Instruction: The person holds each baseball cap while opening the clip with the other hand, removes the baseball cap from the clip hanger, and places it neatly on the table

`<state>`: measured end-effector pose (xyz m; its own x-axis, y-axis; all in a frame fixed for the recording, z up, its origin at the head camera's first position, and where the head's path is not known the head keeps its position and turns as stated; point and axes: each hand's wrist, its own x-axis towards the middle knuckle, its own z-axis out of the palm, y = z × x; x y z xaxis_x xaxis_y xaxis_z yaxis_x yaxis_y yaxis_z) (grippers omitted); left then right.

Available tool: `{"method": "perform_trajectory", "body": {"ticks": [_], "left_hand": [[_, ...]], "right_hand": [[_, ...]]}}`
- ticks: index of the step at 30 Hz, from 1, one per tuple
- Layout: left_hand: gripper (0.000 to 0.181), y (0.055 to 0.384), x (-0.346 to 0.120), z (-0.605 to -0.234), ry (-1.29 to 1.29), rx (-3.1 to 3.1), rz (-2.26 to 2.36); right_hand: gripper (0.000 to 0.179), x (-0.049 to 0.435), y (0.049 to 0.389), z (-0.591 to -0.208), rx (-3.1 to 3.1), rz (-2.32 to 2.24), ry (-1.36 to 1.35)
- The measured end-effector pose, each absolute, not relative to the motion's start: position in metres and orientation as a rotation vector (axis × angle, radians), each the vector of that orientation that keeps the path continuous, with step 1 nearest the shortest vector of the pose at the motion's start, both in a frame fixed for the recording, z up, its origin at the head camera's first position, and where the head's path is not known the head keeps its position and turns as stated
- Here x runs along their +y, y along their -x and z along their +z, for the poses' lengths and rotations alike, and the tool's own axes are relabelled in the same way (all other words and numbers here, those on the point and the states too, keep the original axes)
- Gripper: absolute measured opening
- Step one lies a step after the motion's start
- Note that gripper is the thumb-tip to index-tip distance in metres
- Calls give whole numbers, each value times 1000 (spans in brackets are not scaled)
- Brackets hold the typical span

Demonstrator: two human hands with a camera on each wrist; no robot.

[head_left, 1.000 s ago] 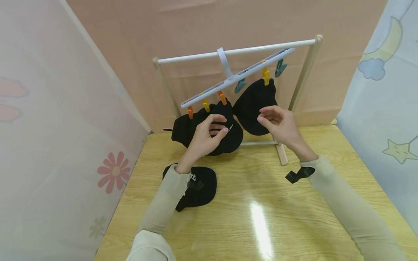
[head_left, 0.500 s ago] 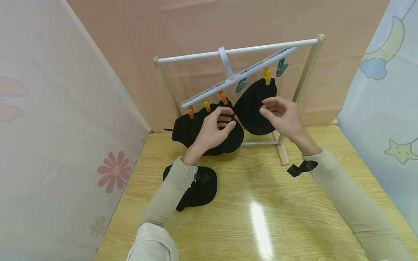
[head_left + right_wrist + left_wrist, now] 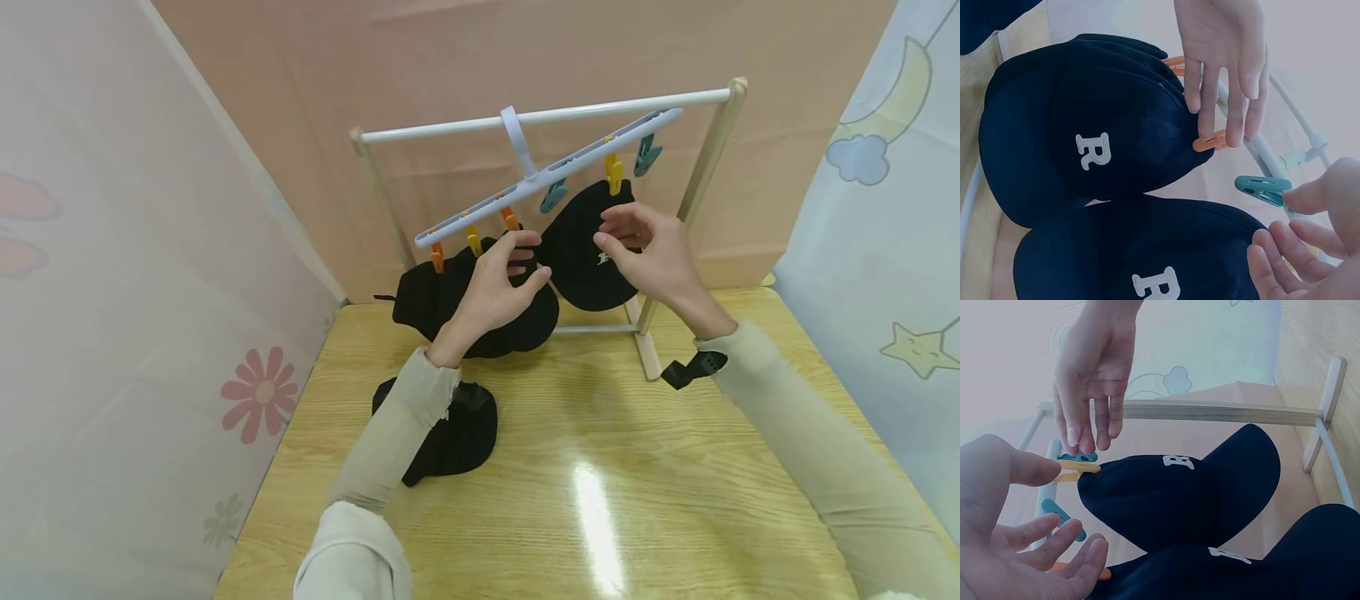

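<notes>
Fingers of the left hand (image 3: 498,292) and the right hand (image 3: 656,254) were loosely bent, thumbs apart, and gripped nothing. Right hand was before a black cap (image 3: 577,267) under a yellow clip (image 3: 615,177); whether it touched, I could not tell. Left hand covered, in the head view, the lettering of other hanging caps (image 3: 435,296); the right wrist view showed a white R (image 3: 1093,151) there. The rack (image 3: 615,108) stood near the back edge of the table (image 3: 555,433); one cap (image 3: 468,442) lay toward its left edge.

Black caps (image 3: 581,254) hang clipped to a hanger (image 3: 551,175).
</notes>
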<state>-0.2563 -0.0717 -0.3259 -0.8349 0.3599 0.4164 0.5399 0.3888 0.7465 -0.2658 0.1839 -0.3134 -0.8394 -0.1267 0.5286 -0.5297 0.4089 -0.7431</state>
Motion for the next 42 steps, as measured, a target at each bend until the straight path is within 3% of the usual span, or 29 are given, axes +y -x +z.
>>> {"method": "perform_trajectory", "body": {"ticks": [18, 28, 42], "left_hand": [[52, 272, -56, -320, 780, -2490, -1411], [53, 279, -46, -321, 717, -2493, -1358], [66, 284, -31, -320, 597, -2589, -1310]], "right_hand": [[30, 185, 281, -299, -2076, 1213, -544], [46, 189, 291, -290, -2163, 1183, -444], [51, 189, 303, -287, -2252, 1238, -427]]}}
